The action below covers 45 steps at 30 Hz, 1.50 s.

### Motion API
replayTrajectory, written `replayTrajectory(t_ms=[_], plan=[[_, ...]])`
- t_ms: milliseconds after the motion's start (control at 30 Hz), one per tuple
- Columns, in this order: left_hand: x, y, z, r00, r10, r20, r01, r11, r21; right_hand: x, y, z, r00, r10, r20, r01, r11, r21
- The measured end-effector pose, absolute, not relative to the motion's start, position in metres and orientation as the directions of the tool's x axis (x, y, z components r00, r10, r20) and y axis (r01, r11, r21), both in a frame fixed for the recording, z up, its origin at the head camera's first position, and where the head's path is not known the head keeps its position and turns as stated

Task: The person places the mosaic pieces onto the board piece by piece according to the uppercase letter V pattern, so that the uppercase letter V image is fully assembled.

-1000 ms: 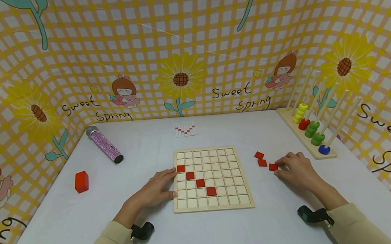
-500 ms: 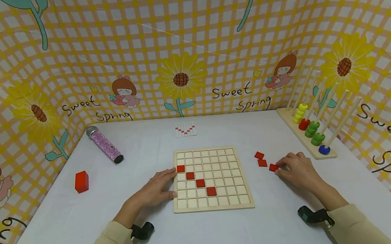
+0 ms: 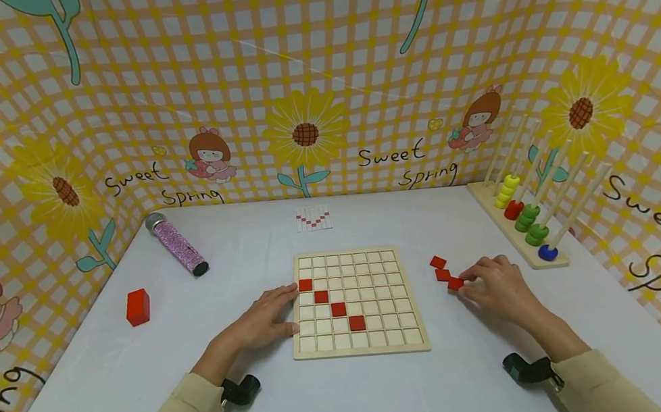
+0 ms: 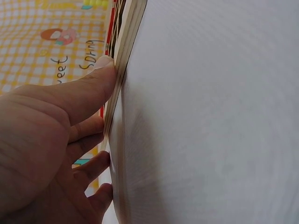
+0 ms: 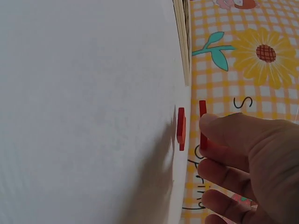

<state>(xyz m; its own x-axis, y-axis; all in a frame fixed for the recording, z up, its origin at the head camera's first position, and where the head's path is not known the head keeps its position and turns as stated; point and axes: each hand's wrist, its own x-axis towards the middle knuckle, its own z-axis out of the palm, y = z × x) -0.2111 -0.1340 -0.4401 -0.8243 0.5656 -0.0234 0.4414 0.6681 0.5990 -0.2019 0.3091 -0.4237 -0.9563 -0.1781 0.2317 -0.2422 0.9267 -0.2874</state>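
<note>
My right hand (image 3: 497,289) pinches a small red square tile (image 5: 203,126) between thumb and finger. In the right wrist view this tile is lifted off the white tabletop. Two more red tiles (image 3: 437,262) lie just beyond it. A square wooden grid board (image 3: 383,349) lies in the middle, with several red tiles (image 3: 339,310) in a diagonal line of its cells. My left hand (image 3: 262,319) rests against the board's left edge, its thumb and fingertips touching the rim (image 4: 122,51) with fingers extended.
A small card (image 3: 313,219) with a red-square pattern lies behind the board. At left are a glittery microphone (image 3: 178,244) and a red block (image 3: 138,307). On the right stands a wooden peg rack (image 3: 530,237) with coloured beads. A patterned cloth (image 3: 313,51) hangs behind.
My right hand has picked the nearest red tile up from the table and carried it slightly left. My left hand and the board have stayed put.
</note>
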Motion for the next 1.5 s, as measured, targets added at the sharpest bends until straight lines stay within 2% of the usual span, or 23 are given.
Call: replayTrajectory(t_ms=[567,1267,1500], plan=[[-0.212,-0.134,-0.441,-0.823,0.568,-0.023,0.444,0.667,0.598,-0.19,0.273,-0.417,-0.912,-0.265,0.313,-0.347,0.906,-0.244],[-0.212,-0.134,-0.442,-0.824,0.566,-0.02,0.444,0.667,0.599,-0.188,0.22,-0.42,-0.87,-0.376,0.319,-0.46,0.852,-0.249],[-0.212,-0.134,-0.442,-0.824,0.566,-0.015,0.444,0.661,0.605,-0.193,0.206,-0.422,-0.862,-0.393,0.321,-0.471,0.855,-0.217]])
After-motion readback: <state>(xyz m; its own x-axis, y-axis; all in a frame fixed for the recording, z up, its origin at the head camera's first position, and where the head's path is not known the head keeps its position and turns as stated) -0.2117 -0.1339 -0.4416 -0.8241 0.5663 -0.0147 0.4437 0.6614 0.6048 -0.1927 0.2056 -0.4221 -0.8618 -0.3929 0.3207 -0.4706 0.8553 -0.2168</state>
